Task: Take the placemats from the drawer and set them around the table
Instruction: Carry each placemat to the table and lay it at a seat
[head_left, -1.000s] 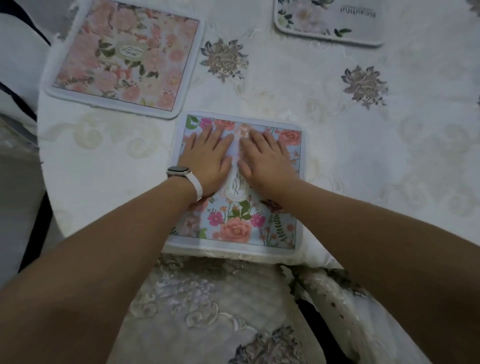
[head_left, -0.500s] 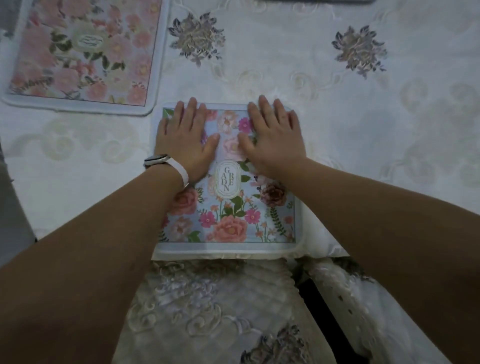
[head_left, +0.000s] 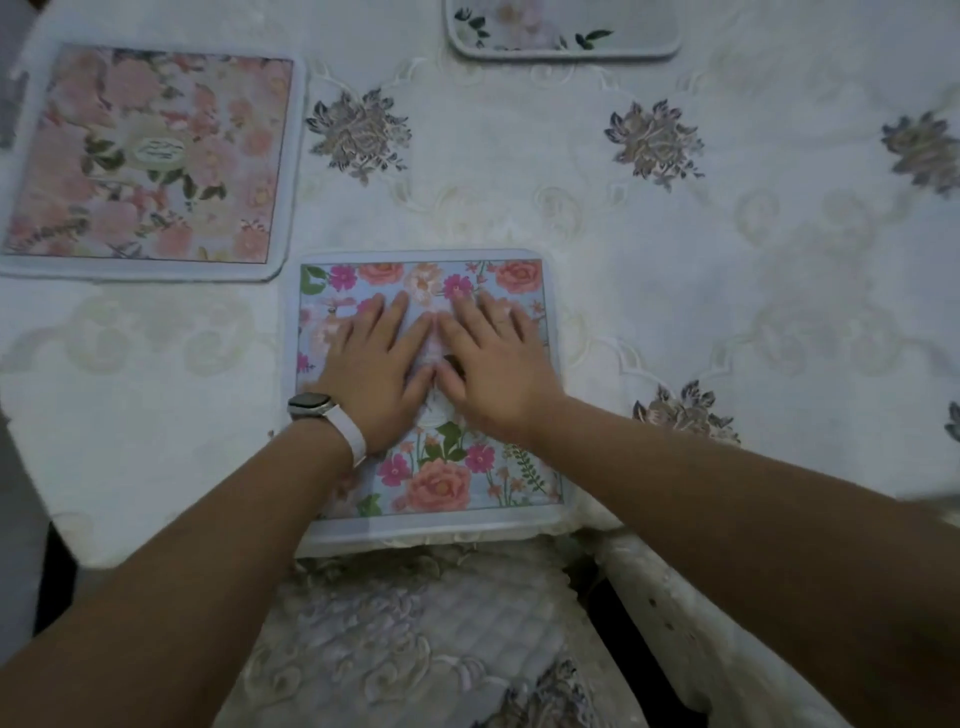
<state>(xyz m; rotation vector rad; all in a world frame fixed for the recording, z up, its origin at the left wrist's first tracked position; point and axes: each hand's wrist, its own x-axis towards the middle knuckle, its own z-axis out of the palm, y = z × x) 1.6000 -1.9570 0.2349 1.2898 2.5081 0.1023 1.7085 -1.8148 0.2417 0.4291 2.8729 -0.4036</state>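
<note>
The blue mat (head_left: 431, 483) is laid at frame centre on the table (head_left: 675, 270) – pressed flat by the left hand (head_left: 376, 374) and right hand (head_left: 493, 369), fingers extended, nothing gripped.

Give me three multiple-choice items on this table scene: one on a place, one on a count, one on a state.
1. Where does the pink floral placemat lie relative to the blue floral placemat?
A) farther off, to the left
B) farther off, to the right
C) underneath it

2. How many placemats are in view?
A) two
B) three
C) five

3. How do the left hand and right hand lie?
A) flat on the blue floral placemat, fingers straight
B) gripping its corners
C) lifted off the table

Answers:
1 A: it lies up and left on the tablecloth, apart from the blue one.
2 B: pink, blue, and a third placemat cut off at the top edge.
3 A: both palms rest side by side on its middle.
</note>
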